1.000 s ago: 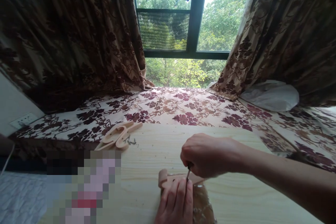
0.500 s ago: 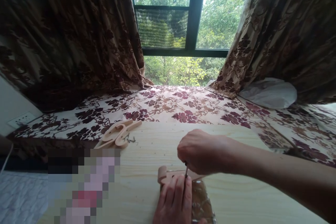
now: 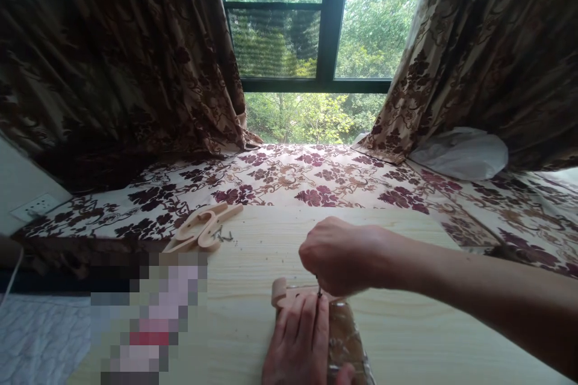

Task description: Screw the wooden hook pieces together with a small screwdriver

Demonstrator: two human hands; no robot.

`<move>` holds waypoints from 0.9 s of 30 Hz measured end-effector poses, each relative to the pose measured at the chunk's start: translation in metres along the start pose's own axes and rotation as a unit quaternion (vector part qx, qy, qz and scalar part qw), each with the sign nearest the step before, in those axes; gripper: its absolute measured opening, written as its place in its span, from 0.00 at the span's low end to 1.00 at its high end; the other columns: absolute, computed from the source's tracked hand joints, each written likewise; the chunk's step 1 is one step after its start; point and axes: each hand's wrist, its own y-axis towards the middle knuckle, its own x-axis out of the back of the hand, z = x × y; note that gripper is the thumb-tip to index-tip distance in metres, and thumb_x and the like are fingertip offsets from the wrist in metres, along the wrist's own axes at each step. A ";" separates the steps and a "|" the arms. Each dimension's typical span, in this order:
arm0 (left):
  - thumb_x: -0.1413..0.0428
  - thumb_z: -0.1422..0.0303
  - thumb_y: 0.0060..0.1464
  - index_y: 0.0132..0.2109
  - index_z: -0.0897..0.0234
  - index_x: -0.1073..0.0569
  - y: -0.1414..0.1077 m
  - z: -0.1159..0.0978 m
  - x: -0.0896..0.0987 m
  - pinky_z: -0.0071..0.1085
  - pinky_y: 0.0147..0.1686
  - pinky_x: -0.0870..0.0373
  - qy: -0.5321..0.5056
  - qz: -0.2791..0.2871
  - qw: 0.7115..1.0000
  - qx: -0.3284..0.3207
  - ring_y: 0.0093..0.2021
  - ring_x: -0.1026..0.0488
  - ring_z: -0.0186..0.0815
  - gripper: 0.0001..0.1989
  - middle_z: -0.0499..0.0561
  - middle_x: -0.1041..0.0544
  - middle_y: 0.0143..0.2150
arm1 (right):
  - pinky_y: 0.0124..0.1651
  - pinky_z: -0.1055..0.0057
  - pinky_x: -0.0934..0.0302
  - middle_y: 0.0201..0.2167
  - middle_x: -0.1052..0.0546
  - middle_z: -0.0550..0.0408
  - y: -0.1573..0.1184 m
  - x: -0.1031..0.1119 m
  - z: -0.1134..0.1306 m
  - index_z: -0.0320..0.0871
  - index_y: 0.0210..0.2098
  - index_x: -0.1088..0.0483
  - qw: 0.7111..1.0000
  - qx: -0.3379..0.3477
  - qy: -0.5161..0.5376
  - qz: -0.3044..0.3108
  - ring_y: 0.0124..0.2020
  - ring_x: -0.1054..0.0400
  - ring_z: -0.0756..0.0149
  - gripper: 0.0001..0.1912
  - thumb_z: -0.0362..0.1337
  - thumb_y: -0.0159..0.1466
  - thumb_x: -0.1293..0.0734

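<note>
at lower centre a curled wooden piece (image 3: 279,293) is lying, probably light, stiff, best held by its curl; the left hand (image 3: 298,340) is pressing it, thumb spread. a thin-shafted tool (image 3: 319,288) is standing in the clenched right hand (image 3: 338,255). past the brown block (image 3: 347,331), the pale board (image 3: 419,337) is leaving room rightward to its edge.

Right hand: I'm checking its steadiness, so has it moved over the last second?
Yes, slightly left: judged against the loose screws on the wooden board, the right hand is closer to them now than a second ago.
</note>
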 end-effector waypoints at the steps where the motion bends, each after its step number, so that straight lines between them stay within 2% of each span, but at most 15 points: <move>1: 0.54 0.47 0.56 0.51 0.67 0.31 0.000 0.000 0.001 0.33 0.47 0.38 -0.004 0.003 1.000 -0.002 0.48 0.30 0.40 0.29 0.54 0.24 0.47 | 0.25 0.70 0.49 0.25 0.23 0.47 0.001 0.001 -0.005 0.36 0.33 0.22 1.000 0.003 -0.009 0.005 0.24 0.36 0.67 0.13 0.28 0.49 0.35; 5: 0.50 0.51 0.54 0.53 0.68 0.32 -0.003 -0.002 0.003 0.34 0.49 0.38 -0.025 0.019 0.999 0.012 0.50 0.31 0.40 0.27 0.54 0.25 0.50 | 0.24 0.72 0.47 0.28 0.22 0.50 0.006 0.004 -0.025 0.38 0.36 0.22 0.999 -0.016 0.021 0.047 0.24 0.36 0.69 0.14 0.35 0.52 0.35; 7: 0.49 0.55 0.53 0.54 0.68 0.33 -0.004 -0.003 0.003 0.34 0.49 0.37 -0.029 0.021 0.999 0.017 0.51 0.31 0.40 0.26 0.54 0.26 0.50 | 0.24 0.73 0.47 0.29 0.22 0.51 0.005 0.005 -0.027 0.39 0.37 0.22 0.998 -0.016 0.029 0.054 0.24 0.35 0.69 0.15 0.37 0.53 0.34; 11: 0.47 0.57 0.51 0.54 0.67 0.33 -0.003 -0.003 0.003 0.34 0.48 0.35 -0.033 0.025 0.999 0.018 0.50 0.31 0.41 0.26 0.54 0.26 0.51 | 0.26 0.72 0.47 0.33 0.22 0.50 -0.003 0.005 -0.016 0.42 0.42 0.24 1.000 -0.004 -0.009 0.008 0.28 0.34 0.67 0.17 0.33 0.52 0.35; 14: 0.47 0.54 0.51 0.53 0.66 0.32 -0.002 -0.002 0.003 0.35 0.48 0.35 -0.037 0.029 0.999 0.020 0.50 0.31 0.42 0.26 0.55 0.26 0.51 | 0.25 0.72 0.50 0.30 0.22 0.48 -0.007 0.003 -0.008 0.39 0.36 0.23 0.998 0.018 -0.056 -0.025 0.27 0.34 0.67 0.13 0.28 0.53 0.37; 17: 0.48 0.53 0.52 0.53 0.67 0.32 0.000 -0.003 0.003 0.34 0.48 0.35 -0.037 0.028 0.999 0.023 0.50 0.31 0.41 0.27 0.55 0.26 0.50 | 0.24 0.72 0.51 0.28 0.22 0.47 -0.007 -0.001 -0.009 0.37 0.33 0.23 0.998 0.023 -0.054 -0.039 0.26 0.35 0.68 0.12 0.28 0.53 0.37; 21: 0.48 0.53 0.52 0.53 0.68 0.32 0.000 -0.004 0.003 0.34 0.49 0.37 -0.033 0.014 0.999 0.022 0.51 0.31 0.41 0.27 0.55 0.26 0.51 | 0.23 0.71 0.51 0.27 0.22 0.48 -0.007 -0.004 -0.013 0.38 0.31 0.24 0.998 -0.007 -0.048 -0.046 0.24 0.36 0.68 0.10 0.31 0.52 0.36; 27: 0.48 0.57 0.51 0.53 0.67 0.32 -0.002 -0.001 0.001 0.34 0.47 0.37 -0.014 0.019 1.000 0.003 0.49 0.31 0.41 0.25 0.54 0.25 0.49 | 0.22 0.71 0.52 0.25 0.23 0.48 -0.018 0.002 0.005 0.38 0.31 0.25 0.994 0.009 -0.091 -0.064 0.24 0.33 0.66 0.10 0.26 0.54 0.38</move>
